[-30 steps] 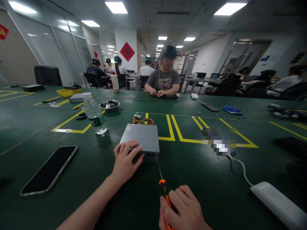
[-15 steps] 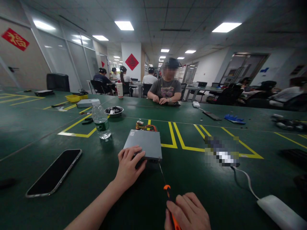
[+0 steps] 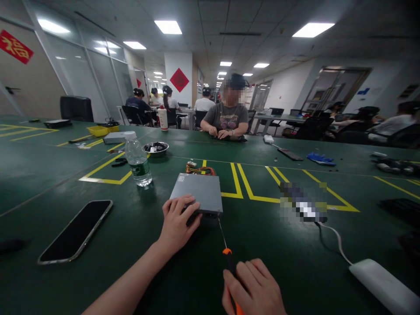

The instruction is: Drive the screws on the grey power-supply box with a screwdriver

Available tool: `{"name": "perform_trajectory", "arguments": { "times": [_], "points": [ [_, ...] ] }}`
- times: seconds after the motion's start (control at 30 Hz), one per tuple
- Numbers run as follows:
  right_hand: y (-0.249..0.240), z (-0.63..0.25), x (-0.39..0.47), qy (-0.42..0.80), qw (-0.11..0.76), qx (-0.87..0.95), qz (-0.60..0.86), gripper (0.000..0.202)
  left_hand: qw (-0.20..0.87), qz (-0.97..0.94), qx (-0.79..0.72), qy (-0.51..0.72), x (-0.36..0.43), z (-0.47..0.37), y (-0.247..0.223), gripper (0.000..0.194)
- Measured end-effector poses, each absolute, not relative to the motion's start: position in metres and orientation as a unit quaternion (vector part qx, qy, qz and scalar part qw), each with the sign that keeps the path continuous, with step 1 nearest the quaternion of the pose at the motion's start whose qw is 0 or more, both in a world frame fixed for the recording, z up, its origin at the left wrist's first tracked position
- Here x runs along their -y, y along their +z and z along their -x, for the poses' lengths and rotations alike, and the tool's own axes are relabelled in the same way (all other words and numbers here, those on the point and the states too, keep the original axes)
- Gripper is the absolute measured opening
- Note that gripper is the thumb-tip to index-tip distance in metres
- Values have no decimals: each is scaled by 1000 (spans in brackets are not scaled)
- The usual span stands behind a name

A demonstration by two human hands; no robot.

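A grey metal computer power supply (image 3: 200, 189) lies flat on the green table, with bundled coloured cables (image 3: 200, 169) at its far side. My left hand (image 3: 180, 218) rests over its near left corner, the fingers spread on the top and the thumb at the front face. In my right hand (image 3: 254, 286) is a screwdriver (image 3: 229, 258) with an orange and black handle, the fingers wrapped round it. Its thin shaft points up to the power supply's near right corner, and the tip meets the front face there. The screw itself is too small to make out.
Left of the power supply stand a water bottle (image 3: 139, 164) and a metal bowl (image 3: 156, 149) of dark parts. A phone (image 3: 77, 232) lies at the near left. On the right are a blurred-out device (image 3: 305, 205), a white cabled block (image 3: 382, 284) and a blue glove (image 3: 320, 159). A person (image 3: 226, 116) sits opposite.
The whole view has shifted slightly, so the table appears a little higher. My right hand has turned a little on the screwdriver handle; my left hand stays on the power supply.
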State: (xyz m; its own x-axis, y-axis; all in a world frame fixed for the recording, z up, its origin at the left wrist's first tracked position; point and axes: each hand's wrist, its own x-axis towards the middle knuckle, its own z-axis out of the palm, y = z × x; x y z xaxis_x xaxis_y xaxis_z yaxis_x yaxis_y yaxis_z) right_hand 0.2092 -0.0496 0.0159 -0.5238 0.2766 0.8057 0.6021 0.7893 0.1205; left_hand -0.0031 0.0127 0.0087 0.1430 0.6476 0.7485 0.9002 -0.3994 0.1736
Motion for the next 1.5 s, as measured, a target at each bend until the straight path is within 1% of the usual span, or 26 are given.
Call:
{"name": "perform_trajectory", "arguments": {
  "times": [0.1,0.2,0.27,0.4,0.5,0.63,0.77,0.87,0.97,1.1,1.4,1.5],
  "points": [
    [19,-208,51,-188,402,859,255,17,161,744,524,-383,-13,4,8,20],
    [23,-213,51,-160,400,861,268,11,163,746,524,-378,-14,5,8,21],
    [26,-216,52,-151,398,862,274,12,164,746,524,-376,-13,5,8,21],
    [25,-218,52,-150,409,854,283,12,159,746,529,-374,-13,4,8,22],
    [20,-216,52,-160,396,864,266,11,156,747,528,-374,-13,3,8,21],
    [18,-214,53,-168,383,869,266,13,163,744,524,-380,-13,3,8,21],
    [24,-216,54,-147,365,873,286,14,166,743,527,-378,-13,2,8,21],
    [26,-217,54,-145,378,865,297,21,165,745,527,-375,-13,2,8,21],
    [24,-216,54,-145,393,861,289,12,165,745,526,-376,-13,3,7,21],
    [19,-213,55,-145,366,882,258,12,165,746,526,-374,-13,3,7,21],
    [19,-205,55,-199,310,902,223,15,172,744,522,-381,-13,1,10,20],
    [19,-209,56,-173,342,892,238,11,174,742,523,-381,-13,1,10,19]
  ]
}}
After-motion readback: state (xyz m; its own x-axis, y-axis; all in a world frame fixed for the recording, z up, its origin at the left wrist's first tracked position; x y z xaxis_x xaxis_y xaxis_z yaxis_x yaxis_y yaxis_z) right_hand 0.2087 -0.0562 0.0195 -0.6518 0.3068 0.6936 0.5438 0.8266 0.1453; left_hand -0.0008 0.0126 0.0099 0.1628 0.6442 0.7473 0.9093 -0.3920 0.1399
